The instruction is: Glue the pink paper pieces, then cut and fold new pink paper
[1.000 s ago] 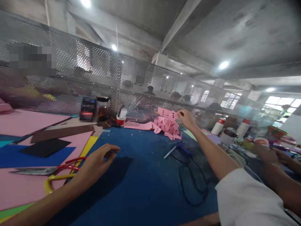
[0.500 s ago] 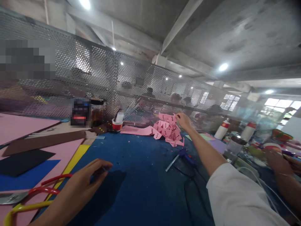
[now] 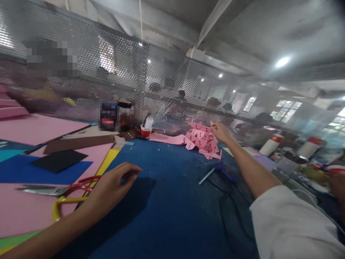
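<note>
My right hand (image 3: 220, 131) reaches across to a pile of pink cut paper pieces (image 3: 201, 140) marked with black dots. Its fingers are pinched at the upper right edge of the pile, on a pink dotted paper piece (image 3: 199, 126). Over the blue tabletop (image 3: 167, 201) hovers my left hand (image 3: 121, 181), fingers loosely curled and apart from the thumb, with nothing visible in it. Scissors with red and yellow handles (image 3: 64, 203) lie partly behind the left wrist. A blue glue gun (image 3: 223, 171) with a glue stick rests below the pile.
Pink sheets (image 3: 51, 126), a black sheet (image 3: 59, 160) and a brown strip (image 3: 78, 143) cover the left side. A red and white cup (image 3: 146, 131) and a jar (image 3: 125, 117) stand before a perforated metal screen (image 3: 164, 72). White bottles (image 3: 271, 143) are at right.
The view has swung left and tilted down, so things sit farther right and higher. My right hand stays at the pile's edge; my left hand still hovers over the table.
</note>
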`<action>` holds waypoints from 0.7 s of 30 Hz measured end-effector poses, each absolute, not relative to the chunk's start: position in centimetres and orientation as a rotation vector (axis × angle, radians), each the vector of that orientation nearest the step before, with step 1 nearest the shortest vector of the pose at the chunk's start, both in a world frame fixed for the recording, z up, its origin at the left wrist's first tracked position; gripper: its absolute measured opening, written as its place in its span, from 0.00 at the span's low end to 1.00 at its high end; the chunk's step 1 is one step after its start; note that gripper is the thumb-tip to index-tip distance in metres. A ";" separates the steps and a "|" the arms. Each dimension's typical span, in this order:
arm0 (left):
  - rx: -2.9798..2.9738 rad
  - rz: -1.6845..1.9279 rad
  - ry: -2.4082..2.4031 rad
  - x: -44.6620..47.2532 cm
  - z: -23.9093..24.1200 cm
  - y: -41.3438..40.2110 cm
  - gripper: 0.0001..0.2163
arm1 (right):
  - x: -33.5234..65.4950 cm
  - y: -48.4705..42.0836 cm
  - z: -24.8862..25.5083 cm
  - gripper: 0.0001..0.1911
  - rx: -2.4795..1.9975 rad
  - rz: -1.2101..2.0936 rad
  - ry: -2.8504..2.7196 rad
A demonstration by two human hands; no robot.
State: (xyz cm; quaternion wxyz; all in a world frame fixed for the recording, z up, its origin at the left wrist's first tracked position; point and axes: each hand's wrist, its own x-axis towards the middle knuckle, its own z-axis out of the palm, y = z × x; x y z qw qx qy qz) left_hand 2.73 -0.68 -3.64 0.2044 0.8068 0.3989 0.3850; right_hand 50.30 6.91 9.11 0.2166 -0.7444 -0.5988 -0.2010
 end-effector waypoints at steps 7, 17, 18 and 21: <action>2.275 1.025 1.146 2.4 -3.3 -0.4 0.10 | 43.5 4.8 10.0 0.17 -1.808 -0.494 -1.805; 2.251 1.101 1.273 1.9 -1.8 -0.4 0.11 | 27.7 2.0 -0.6 0.18 -1.391 -0.063 -2.576; 2.247 1.106 1.283 1.8 -1.7 -0.3 0.11 | 27.4 2.2 -1.4 0.18 -1.398 -0.058 -2.593; 2.245 1.120 1.303 1.7 -1.8 -0.1 0.11 | 27.3 2.6 -2.6 0.19 -1.415 -0.049 -2.604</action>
